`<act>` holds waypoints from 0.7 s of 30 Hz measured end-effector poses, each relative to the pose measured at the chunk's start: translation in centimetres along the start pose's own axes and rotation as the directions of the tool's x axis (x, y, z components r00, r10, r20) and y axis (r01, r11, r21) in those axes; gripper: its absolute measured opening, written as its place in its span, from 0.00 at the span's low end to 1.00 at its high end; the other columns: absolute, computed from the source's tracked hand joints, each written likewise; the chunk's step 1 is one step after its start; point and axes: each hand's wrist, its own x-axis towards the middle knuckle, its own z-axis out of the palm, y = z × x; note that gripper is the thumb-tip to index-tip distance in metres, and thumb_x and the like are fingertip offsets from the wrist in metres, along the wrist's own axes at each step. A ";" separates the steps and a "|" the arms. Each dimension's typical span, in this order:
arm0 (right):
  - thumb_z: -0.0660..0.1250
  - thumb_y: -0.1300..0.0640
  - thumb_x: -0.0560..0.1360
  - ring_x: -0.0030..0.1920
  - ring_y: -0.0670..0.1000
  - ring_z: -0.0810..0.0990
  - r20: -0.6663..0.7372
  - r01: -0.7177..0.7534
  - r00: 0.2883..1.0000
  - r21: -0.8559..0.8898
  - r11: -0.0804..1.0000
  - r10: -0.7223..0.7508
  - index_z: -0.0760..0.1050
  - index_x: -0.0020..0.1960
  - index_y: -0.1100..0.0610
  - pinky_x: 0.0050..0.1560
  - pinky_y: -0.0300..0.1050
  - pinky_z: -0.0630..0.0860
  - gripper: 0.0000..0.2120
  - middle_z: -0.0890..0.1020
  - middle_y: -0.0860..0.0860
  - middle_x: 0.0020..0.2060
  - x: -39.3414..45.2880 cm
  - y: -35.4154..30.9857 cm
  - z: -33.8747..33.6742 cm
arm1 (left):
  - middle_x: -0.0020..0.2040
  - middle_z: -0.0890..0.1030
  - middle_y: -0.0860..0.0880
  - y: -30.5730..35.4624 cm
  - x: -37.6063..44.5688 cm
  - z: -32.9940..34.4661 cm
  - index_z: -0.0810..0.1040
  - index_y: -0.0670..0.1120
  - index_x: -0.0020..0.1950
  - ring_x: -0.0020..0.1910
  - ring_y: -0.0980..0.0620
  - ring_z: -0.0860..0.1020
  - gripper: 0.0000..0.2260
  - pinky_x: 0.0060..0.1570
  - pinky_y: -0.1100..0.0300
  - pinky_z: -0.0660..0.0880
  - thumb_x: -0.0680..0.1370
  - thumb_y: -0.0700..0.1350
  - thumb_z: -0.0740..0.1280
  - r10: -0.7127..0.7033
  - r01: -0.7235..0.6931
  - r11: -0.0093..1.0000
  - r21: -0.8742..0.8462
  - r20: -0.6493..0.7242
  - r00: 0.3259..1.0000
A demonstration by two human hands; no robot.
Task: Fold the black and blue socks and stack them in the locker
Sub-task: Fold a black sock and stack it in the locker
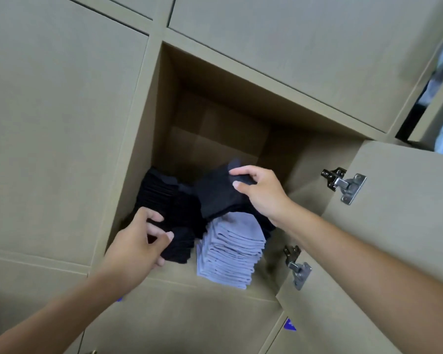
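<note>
Inside the open locker (pixel 161 103) stand two stacks of folded socks. The black stack (pixel 161 198) is on the left, the light blue stack (pixel 230 249) on the right. My left hand (pixel 136 244) grips the front of the black stack, thumb and fingers curled into the cloth. My right hand (pixel 258 192) holds a dark folded sock bundle (pixel 218 192) with a blue edge, lying on top of the blue stack and partly over the black one. Thumb and forefinger pinch its far right corner.
The locker door (pixel 394 226) hangs open to the right, with two metal hinges (pixel 343 185) on its inner side. Closed beige locker doors (pixel 62 123) surround the compartment. The back half of the compartment holds nothing.
</note>
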 end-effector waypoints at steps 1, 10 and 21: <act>0.71 0.64 0.77 0.57 0.46 0.81 -0.036 0.010 0.999 -0.033 0.999 -0.011 0.83 0.58 0.52 0.62 0.44 0.77 0.12 0.83 0.46 0.55 0.9 0.4 -0.6 | 0.43 0.82 0.60 -0.1 0.0 0.0 0.70 0.58 0.54 0.30 0.49 0.84 0.11 0.42 0.43 0.82 0.80 0.46 0.70 0.011 -0.012 0.999 0.043 0.011 1.000; 0.73 0.66 0.74 0.59 0.53 0.80 -0.189 -0.091 0.980 -0.184 0.979 0.056 0.82 0.56 0.52 0.61 0.45 0.76 0.14 0.82 0.52 0.56 7.0 4.5 -6.0 | 0.44 0.82 0.58 -0.5 0.1 0.5 0.70 0.56 0.55 0.31 0.55 0.82 0.08 0.39 0.55 0.77 0.80 0.49 0.68 0.061 -0.088 0.959 0.270 0.105 0.993; 0.70 0.67 0.78 0.64 0.59 0.78 -0.228 -0.304 0.929 -0.022 0.952 0.292 0.81 0.62 0.56 0.63 0.53 0.78 0.15 0.80 0.59 0.64 11.0 8.5 -6.2 | 0.45 0.81 0.62 -1.8 0.9 2.8 0.70 0.59 0.55 0.35 0.55 0.83 0.06 0.38 0.55 0.78 0.81 0.52 0.66 0.063 -0.119 0.929 0.349 0.167 0.984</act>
